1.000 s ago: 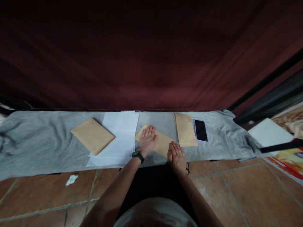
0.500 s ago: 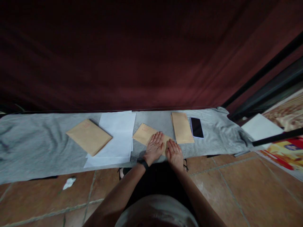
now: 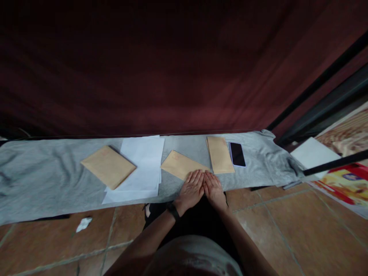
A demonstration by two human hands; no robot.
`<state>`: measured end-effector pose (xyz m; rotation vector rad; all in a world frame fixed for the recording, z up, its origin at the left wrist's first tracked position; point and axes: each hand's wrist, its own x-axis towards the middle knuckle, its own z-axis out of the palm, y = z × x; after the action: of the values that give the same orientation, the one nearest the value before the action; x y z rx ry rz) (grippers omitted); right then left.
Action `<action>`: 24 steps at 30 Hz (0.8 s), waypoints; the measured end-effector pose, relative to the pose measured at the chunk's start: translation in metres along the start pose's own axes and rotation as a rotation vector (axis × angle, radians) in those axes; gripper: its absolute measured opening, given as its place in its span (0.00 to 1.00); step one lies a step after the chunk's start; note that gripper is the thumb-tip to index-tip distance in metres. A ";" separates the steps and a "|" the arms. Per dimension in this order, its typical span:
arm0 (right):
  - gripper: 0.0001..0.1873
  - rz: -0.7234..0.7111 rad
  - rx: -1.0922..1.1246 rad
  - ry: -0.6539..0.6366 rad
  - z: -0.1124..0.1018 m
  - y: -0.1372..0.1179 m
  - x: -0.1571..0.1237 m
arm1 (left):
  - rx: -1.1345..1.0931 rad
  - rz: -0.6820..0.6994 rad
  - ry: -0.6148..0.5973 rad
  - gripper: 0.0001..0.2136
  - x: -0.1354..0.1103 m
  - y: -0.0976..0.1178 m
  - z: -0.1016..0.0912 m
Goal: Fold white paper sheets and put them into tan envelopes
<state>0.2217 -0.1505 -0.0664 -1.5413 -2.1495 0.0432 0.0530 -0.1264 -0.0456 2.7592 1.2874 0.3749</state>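
Observation:
A brown envelope (image 3: 179, 165) lies at an angle on the grey cloth (image 3: 43, 172) in front of me. My left hand (image 3: 192, 188), with a black watch on its wrist, lies flat with fingers stretched out on the envelope's near corner. My right hand (image 3: 213, 188) lies flat beside it, fingers out, touching the left hand at the cloth's front edge. Neither hand holds anything.
Left of the envelope lie white paper sheets (image 3: 140, 165) and a second brown envelope (image 3: 107, 166). To the right are a third brown envelope (image 3: 220, 154) and a black phone (image 3: 237, 154). A dark red curtain hangs behind. A paper scrap (image 3: 83, 224) lies on the tiled floor.
My left hand has slid along the envelope from its far end toward me and to the right. It now lies against my right hand at the near corner.

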 end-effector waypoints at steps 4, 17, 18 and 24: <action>0.27 -0.048 0.073 -0.073 -0.011 0.010 0.001 | -0.006 -0.028 0.026 0.29 -0.010 0.012 0.003; 0.25 -0.045 0.148 -0.087 -0.014 0.022 0.009 | 0.064 -0.107 0.035 0.19 0.001 0.031 -0.010; 0.24 -0.043 0.147 -0.084 -0.014 0.022 0.010 | 0.066 -0.111 0.041 0.19 0.002 0.031 -0.010; 0.18 -0.042 0.181 -0.029 -0.017 0.019 0.018 | 0.064 -0.154 0.021 0.16 0.011 0.031 -0.020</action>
<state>0.2413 -0.1314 -0.0503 -1.4008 -2.1351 0.2404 0.0781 -0.1389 -0.0193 2.6894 1.5307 0.3579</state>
